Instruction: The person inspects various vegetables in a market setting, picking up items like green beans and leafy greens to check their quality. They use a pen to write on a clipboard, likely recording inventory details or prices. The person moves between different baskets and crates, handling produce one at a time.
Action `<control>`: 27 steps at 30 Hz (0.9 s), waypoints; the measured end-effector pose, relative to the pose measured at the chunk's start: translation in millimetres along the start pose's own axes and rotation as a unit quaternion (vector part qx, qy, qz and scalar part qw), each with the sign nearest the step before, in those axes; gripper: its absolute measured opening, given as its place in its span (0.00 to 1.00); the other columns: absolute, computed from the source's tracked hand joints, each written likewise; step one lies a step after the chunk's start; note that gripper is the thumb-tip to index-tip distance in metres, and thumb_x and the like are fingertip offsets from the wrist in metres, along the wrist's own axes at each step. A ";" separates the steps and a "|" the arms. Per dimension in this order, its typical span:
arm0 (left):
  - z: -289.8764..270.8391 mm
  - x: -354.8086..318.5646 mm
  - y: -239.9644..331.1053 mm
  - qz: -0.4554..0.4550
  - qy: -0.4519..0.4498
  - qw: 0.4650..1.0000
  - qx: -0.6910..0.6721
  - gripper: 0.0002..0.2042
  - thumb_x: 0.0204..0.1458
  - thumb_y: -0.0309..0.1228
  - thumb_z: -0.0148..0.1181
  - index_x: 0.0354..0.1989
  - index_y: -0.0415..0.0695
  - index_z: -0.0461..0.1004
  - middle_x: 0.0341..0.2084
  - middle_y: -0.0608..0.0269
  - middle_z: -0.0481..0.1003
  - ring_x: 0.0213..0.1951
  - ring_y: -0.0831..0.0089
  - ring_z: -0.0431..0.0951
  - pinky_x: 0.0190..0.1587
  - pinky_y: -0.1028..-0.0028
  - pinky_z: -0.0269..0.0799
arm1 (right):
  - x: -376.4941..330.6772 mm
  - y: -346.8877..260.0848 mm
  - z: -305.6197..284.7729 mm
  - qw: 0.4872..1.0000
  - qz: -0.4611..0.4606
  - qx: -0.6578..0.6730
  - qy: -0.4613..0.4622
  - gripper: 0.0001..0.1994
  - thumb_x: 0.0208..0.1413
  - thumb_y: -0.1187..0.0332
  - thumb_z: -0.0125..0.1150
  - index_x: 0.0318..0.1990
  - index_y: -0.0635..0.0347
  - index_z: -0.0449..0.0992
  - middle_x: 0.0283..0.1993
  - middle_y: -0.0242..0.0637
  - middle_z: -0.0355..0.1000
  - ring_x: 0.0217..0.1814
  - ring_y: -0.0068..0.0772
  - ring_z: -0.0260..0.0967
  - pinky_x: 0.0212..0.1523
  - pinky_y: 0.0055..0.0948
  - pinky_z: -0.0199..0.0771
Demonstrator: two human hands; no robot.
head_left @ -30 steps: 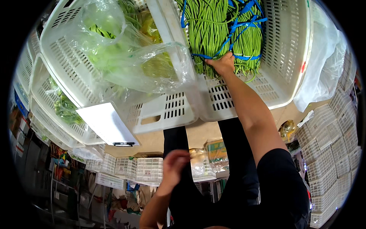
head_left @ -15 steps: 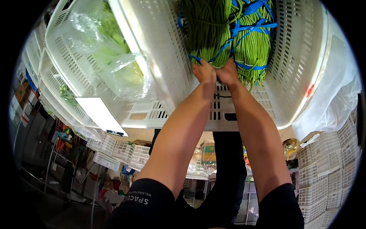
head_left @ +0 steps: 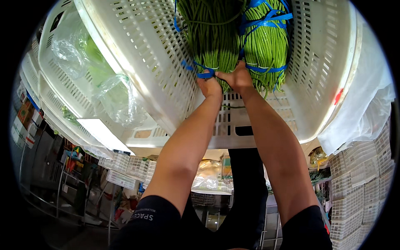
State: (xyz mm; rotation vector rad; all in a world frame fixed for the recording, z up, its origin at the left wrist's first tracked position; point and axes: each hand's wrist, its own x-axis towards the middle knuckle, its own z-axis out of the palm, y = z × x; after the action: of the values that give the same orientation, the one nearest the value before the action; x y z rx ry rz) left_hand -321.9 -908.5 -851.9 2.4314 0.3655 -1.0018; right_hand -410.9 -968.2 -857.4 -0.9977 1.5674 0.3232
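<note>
Two bundles of long green beans lie side by side in a white slatted plastic crate (head_left: 139, 62), tied with blue straps. My left hand (head_left: 209, 86) grips the near end of the darker left bundle of long beans (head_left: 214, 46), by a loop of the blue strap (head_left: 206, 74). On the other side of that end, my right hand (head_left: 238, 79) is closed round it, thumb over the front and fingers hidden between the bundles. The paler right bundle (head_left: 266, 50) rests untouched against the right side, bean tips hanging over the crate floor.
Left of this crate stands another white crate (head_left: 54, 62) with leafy greens in clear plastic bags (head_left: 118, 98). A white card (head_left: 104, 134) sits at its front. Translucent plastic sheeting (head_left: 358, 121) drapes over the right side. Small stacked white baskets (head_left: 354, 200) stand at lower right.
Both hands have shifted slightly left with the near end of the left bundle. The left bundle now sits a little apart from the right one at the near end.
</note>
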 end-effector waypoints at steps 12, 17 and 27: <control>-2.2 19.3 0.8 -0.120 -0.114 0.985 -0.042 0.26 0.59 0.44 0.45 0.64 0.48 0.61 0.63 0.56 0.62 0.62 0.61 0.63 0.61 0.59 0.61 | 3.9 -6.0 -14.6 0.973 0.018 0.219 -0.076 0.34 0.42 0.67 0.78 0.55 0.75 0.69 0.53 0.50 0.75 0.54 0.42 0.74 0.56 0.34 0.71; -17.0 34.0 -9.3 -0.140 -0.205 0.966 -0.070 0.32 0.59 0.46 0.46 0.70 0.43 0.59 0.64 0.54 0.64 0.63 0.61 0.65 0.63 0.62 0.59 | -9.1 -22.1 -26.2 0.950 -0.012 0.272 -0.151 0.28 0.47 0.69 0.74 0.55 0.70 0.71 0.53 0.46 0.76 0.52 0.39 0.75 0.54 0.34 0.71; -36.2 -40.5 28.4 -0.229 -0.247 0.920 -0.200 0.23 0.59 0.44 0.44 0.55 0.41 0.72 0.49 0.53 0.75 0.50 0.62 0.76 0.53 0.60 0.71 | -34.7 -23.5 -60.2 0.977 0.094 0.164 -0.100 0.38 0.48 0.55 0.75 0.60 0.71 0.66 0.57 0.48 0.72 0.58 0.39 0.71 0.56 0.38 0.71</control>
State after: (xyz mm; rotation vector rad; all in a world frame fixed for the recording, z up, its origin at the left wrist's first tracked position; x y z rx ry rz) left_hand -317.1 -916.0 -791.2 1.6811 0.8823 -1.5154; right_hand -435.9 -1009.3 -802.0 -0.5444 1.4741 0.2744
